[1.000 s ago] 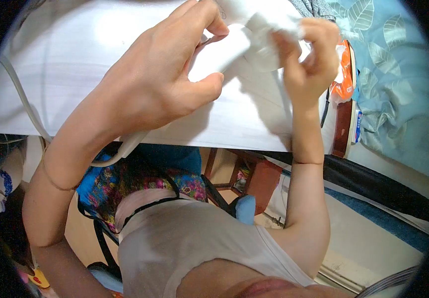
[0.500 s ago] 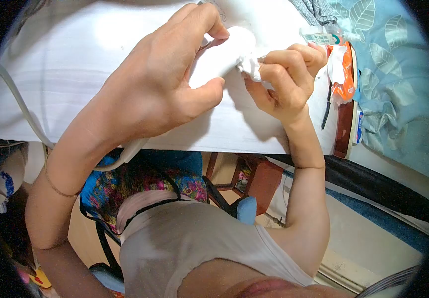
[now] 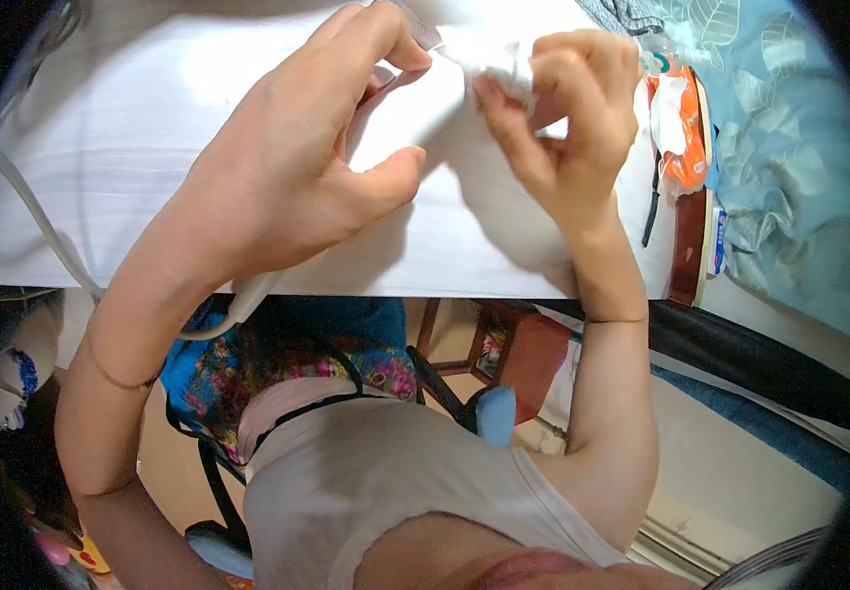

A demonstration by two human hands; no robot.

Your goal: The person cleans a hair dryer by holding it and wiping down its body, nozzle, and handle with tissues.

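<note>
My left hand [image 3: 297,157] is curled around a smooth white corded appliance [image 3: 400,110], thumb on the near side and fingers on the far side. Glare washes out its outline, so its exact kind is unclear. A thick pale cord [image 3: 253,298] comes out below my left wrist. Between the thumb and fingers of my right hand [image 3: 573,118] is a crumpled white tissue [image 3: 509,77], pinched at the far end of the appliance. Whether the tissue touches the appliance is hard to see in the glare.
Both hands are above a white tabletop [image 3: 120,197]. On the right lie an orange soft pack [image 3: 683,162], a thin black strip [image 3: 651,211] and a blue-and-white tube [image 3: 718,241]. Leaf-patterned blue fabric [image 3: 789,147] is beyond. A brown wooden stool [image 3: 528,364] stands below the table.
My right hand has moved up and away from me with the tissue, along the appliance's far end. My left hand has shifted slightly left, still holding the appliance.
</note>
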